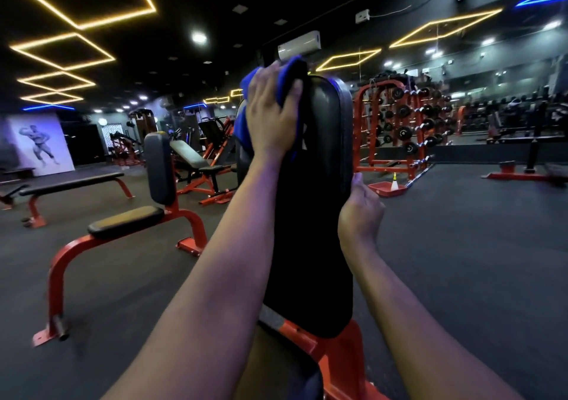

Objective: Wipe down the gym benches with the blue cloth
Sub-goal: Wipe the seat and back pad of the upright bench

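Observation:
An upright black backrest pad [322, 159] on an orange bench frame [341, 359] stands right in front of me. My left hand [272, 116] reaches up to the pad's top left corner and grips the blue cloth [242, 122] against it. The cloth bunches over the top edge and hangs down the pad's left side. My right hand [361, 212] is lower, at the pad's right edge around mid-height, with its fingers curled at that edge. Both forearms stretch up from the bottom of the view.
A second orange seat bench [129, 222] stands to the left, with a flat bench [70, 182] and an incline bench [196, 161] behind it. A dumbbell rack [399, 122] lines the mirrored right wall. A red tray [384, 189] holding a white bottle sits on the dark rubber floor.

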Available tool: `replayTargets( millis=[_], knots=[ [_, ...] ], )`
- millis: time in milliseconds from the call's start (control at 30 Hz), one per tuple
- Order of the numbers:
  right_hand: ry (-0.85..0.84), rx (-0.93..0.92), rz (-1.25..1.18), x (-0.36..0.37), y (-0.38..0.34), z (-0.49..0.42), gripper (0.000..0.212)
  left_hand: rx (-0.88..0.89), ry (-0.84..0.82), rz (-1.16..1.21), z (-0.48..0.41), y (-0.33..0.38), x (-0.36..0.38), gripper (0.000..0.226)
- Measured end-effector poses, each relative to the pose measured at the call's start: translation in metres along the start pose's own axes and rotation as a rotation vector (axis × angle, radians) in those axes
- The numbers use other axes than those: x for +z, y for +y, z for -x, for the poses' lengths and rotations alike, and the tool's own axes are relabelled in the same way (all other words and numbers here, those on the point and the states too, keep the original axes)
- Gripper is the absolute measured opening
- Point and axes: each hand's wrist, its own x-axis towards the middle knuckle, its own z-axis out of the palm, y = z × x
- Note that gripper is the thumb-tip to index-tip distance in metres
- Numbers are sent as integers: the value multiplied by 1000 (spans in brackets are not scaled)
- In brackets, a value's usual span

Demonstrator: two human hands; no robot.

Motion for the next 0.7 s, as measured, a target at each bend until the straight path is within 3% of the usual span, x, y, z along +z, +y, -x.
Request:
replayTargets(
  millis=[100,200,267,333,467,533,633,700],
  knots=[
    [18,-5,20,1,1,-1,57,-222,20,-35,-6,-36,-12,59],
    [7,1,-7,2,6,-2,49,-463,58,-19,-6,-52,-18,48],
    [-4,-5,-17,2,7,-3,50,-528,74,-49,-1,-42,-15,47],
    [-10,-13,-41,1,6,-3,49,-401,78,-90,17,-17,-8,53],
    [-16,-37,-28,-1,1,1,52,107,-16,-70,68,17,-2,47],
    [-17,-19,-27,-2,1,1,51,225,-80,-34,64,10,-7,45],
    [-17,1,-16,0,2,0,44,238,-100,-23,43,-11,-12,45],
    [-22,6,-22,0,0,2,45,81,-55,-16,31,-20,-11,49]
  ],
)
